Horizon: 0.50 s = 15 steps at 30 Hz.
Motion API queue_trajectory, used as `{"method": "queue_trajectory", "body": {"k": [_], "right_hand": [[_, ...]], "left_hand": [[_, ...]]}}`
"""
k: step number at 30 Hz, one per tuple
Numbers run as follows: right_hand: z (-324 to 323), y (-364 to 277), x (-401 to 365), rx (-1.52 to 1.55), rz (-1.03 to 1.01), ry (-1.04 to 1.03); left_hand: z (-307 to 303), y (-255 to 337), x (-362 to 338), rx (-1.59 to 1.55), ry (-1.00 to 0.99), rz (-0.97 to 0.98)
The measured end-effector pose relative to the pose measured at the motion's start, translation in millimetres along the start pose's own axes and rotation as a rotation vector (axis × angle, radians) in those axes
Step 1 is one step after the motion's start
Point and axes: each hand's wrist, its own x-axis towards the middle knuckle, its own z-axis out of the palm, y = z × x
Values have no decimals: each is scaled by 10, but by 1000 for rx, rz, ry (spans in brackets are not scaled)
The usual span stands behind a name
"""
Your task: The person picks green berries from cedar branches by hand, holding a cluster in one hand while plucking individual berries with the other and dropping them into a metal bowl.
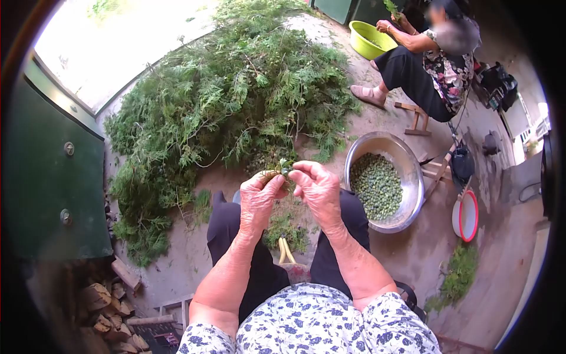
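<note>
Above my lap, my left hand (259, 197) pinches a small green conifer sprig (283, 166) between thumb and fingers. Close against it from the right is my right hand (318, 192), its thumb and forefinger closed at the sprig's tip where a pale green cone shows. Right of my knee stands a wide metal basin (414, 197) holding many small round green cones (377, 187). A large heap of cut conifer branches (236, 94) lies in front of me. Yellow-handled shears or similar handles (286, 250) show between my thighs.
Another person (439, 71) sits at the upper right, holding greenery over a yellow-green basin (358, 36). Wooden stools (415, 118), a red-rimmed basin (476, 215) and loose greenery (458, 274) are to the right. A green door (53, 171) and split firewood (97, 298) are on the left.
</note>
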Motion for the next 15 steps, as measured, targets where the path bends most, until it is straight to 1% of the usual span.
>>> {"method": "queue_trajectory", "body": {"k": [2, 3, 5, 6, 7, 9, 10, 11, 13, 15], "right_hand": [[8, 28, -39, -63, 28, -96], [0, 61, -67, -61, 31, -93], [-22, 112, -131, 19, 101, -105], [-52, 102, -161, 46, 154, -136], [-73, 126, -180, 47, 158, -136], [-118, 221, -186, 337, 228, -186], [-182, 260, -177, 422, 292, -223], [-231, 278, -163, 423, 288, -225], [-315, 300, -130, 718, 368, -220], [-364, 306, -106, 720, 369, -211]], "left_hand": [[10, -14, -108, 46, 1, -12], [10, -25, -146, 48, -1, -16], [9, -52, -218, 74, -14, -4], [-24, -62, -232, 101, -57, 3], [-38, -60, -243, 101, -55, 0], [-47, -41, -252, 31, -96, -22], [-29, -32, -264, 9, -97, -29], [-31, -28, -271, 10, -98, -25], [-47, -30, -282, 28, -133, -34], [-74, -22, -273, 67, -159, -39]]}}
